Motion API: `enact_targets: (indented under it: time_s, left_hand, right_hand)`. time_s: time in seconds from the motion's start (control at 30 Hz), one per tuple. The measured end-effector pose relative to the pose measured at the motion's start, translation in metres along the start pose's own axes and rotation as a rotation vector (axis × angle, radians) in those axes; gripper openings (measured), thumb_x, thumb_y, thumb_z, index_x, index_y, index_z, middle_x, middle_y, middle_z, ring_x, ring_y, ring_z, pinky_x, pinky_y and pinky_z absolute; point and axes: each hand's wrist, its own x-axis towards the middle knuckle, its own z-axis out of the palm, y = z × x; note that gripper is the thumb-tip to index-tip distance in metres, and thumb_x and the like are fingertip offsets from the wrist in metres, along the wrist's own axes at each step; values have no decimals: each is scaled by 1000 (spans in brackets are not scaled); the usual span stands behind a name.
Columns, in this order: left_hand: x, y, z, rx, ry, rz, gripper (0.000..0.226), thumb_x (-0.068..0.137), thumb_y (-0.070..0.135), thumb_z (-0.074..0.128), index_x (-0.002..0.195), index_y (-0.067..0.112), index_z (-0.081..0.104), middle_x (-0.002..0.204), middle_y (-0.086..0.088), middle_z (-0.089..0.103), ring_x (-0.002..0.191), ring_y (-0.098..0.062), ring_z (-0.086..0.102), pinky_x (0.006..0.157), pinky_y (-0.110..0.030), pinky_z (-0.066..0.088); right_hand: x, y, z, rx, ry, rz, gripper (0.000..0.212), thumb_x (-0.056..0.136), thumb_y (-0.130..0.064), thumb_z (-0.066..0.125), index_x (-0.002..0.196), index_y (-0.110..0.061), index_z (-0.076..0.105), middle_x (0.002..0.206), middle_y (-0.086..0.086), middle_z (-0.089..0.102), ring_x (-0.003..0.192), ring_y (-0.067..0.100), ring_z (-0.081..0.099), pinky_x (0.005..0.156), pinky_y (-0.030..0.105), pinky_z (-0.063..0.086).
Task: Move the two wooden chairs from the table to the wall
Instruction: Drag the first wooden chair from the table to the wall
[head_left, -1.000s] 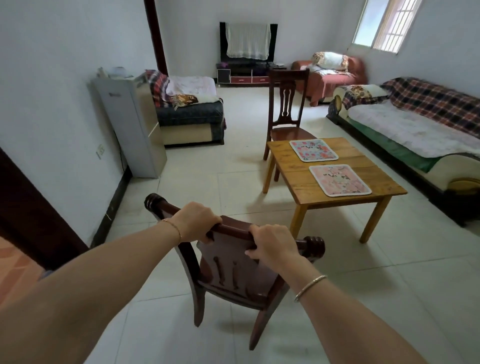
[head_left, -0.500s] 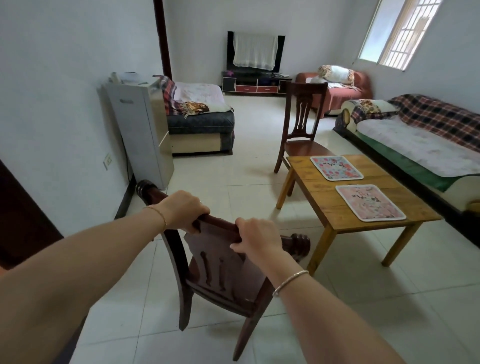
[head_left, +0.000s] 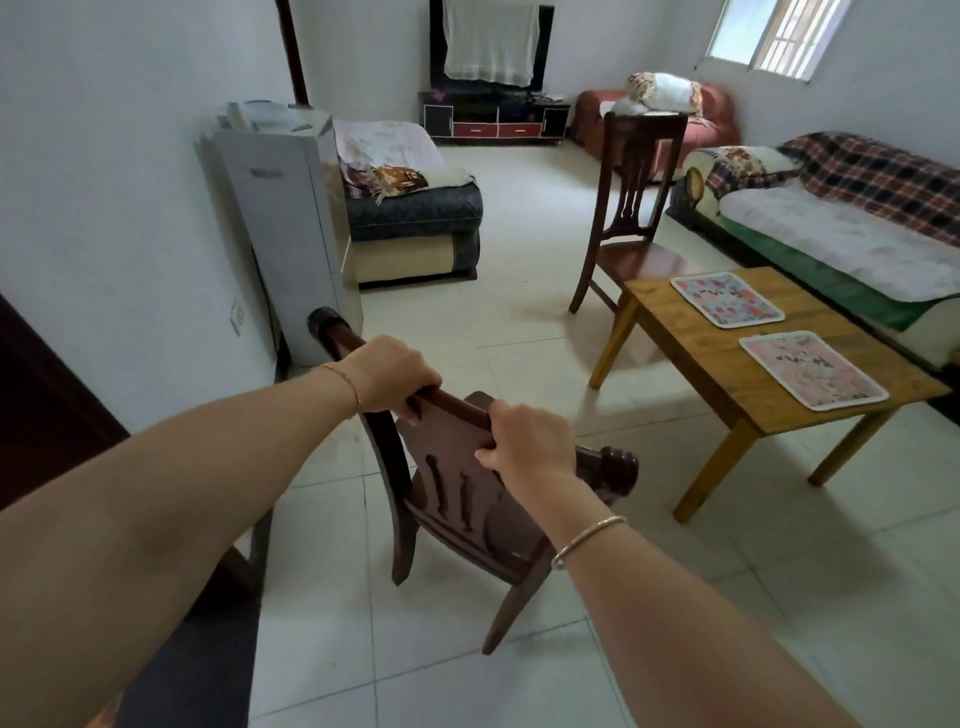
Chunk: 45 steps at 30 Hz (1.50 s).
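Observation:
A dark wooden chair (head_left: 467, 499) is in front of me, seen from behind and tilted, its legs over the tiled floor. My left hand (head_left: 392, 376) grips the left part of its top rail and my right hand (head_left: 524, 449) grips the right part. The chair is between the left wall (head_left: 119, 218) and the light wooden table (head_left: 727, 358). A second dark wooden chair (head_left: 631, 208) stands upright at the table's far end, its seat partly under the tabletop edge.
Two patterned mats (head_left: 810, 369) lie on the table. A tall grey appliance (head_left: 280, 223) stands against the left wall, a low sofa (head_left: 410, 213) behind it. A long sofa (head_left: 841, 228) runs along the right wall. Open tiled floor lies between the appliance and the table.
The held chair has shifted left toward the wall and away from the table. My view has turned left, so the table and far chair sit further right.

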Motion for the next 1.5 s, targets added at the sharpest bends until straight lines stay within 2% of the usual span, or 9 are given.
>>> enact_targets:
  time_s: [0.1, 0.3, 0.43, 0.7, 0.83, 1.1, 1.23, 1.37, 1.5]
  left_hand:
    - [-16, -35, 26, -24, -12, -1, 29, 83, 46, 62, 102, 24, 59, 85, 4, 65, 74, -15, 60, 70, -30, 52]
    - [-56, -93, 78, -52, -50, -59, 21, 85, 34, 62, 104, 25, 61, 93, 3, 68, 85, -17, 65, 79, -35, 55]
    - [-85, -124, 103, -58, -61, -108, 24, 85, 32, 61, 108, 28, 62, 100, 5, 69, 93, -16, 66, 83, -34, 54]
    - [-120, -183, 132, -48, -7, -206, 33, 86, 22, 60, 117, 33, 61, 116, 7, 68, 107, -18, 62, 94, -34, 49]
    - [-127, -213, 145, -65, 43, -242, 31, 87, 23, 59, 116, 32, 61, 119, 9, 67, 108, -16, 62, 94, -31, 48]
    - [-135, -256, 176, -78, 87, -338, 28, 90, 22, 57, 116, 30, 63, 124, 7, 64, 112, -16, 62, 93, -30, 50]
    - [-138, -259, 182, -78, 78, -344, 30, 88, 14, 56, 115, 26, 64, 123, 6, 63, 112, -17, 60, 90, -34, 51]
    - [-144, -262, 175, -54, 111, -336, 35, 86, 6, 54, 118, 20, 59, 126, 3, 61, 118, -19, 53, 93, -36, 48]
    - [-162, -265, 164, -116, 178, -427, 39, 85, 1, 48, 120, 16, 56, 123, -5, 58, 109, -26, 56, 86, -38, 49]
  right_hand:
    - [14, -53, 12, 21, -34, 64, 29, 83, -37, 68, 92, -13, 55, 81, 4, 65, 75, 26, 64, 58, 31, 36]
    - [41, -146, 35, 149, -115, 139, 13, 88, -20, 63, 96, -11, 58, 91, 6, 69, 84, 26, 66, 63, 31, 37]
    - [54, -199, 45, 219, -180, 116, 17, 89, -17, 60, 104, -9, 60, 94, 7, 68, 84, 24, 65, 63, 30, 41]
    - [90, -278, 50, 369, -213, 134, 20, 88, -13, 60, 107, -6, 62, 95, 10, 67, 85, 26, 64, 62, 31, 42]
    - [111, -312, 54, 500, -206, 227, 24, 87, -9, 62, 111, -5, 61, 100, 11, 66, 91, 27, 64, 73, 33, 50]
    - [151, -368, 68, 700, -225, 386, 26, 86, -4, 61, 112, -6, 60, 108, 13, 65, 101, 29, 61, 83, 39, 53]
    - [153, -373, 68, 715, -200, 349, 23, 85, -8, 59, 109, -8, 59, 105, 11, 65, 96, 28, 62, 79, 37, 53]
    - [158, -372, 48, 744, -82, 157, 31, 83, -13, 55, 114, -9, 53, 97, 9, 65, 88, 28, 62, 75, 42, 52]
    - [160, -369, 32, 722, -27, 17, 32, 80, -13, 57, 112, -9, 52, 96, 8, 63, 88, 28, 60, 74, 44, 52]
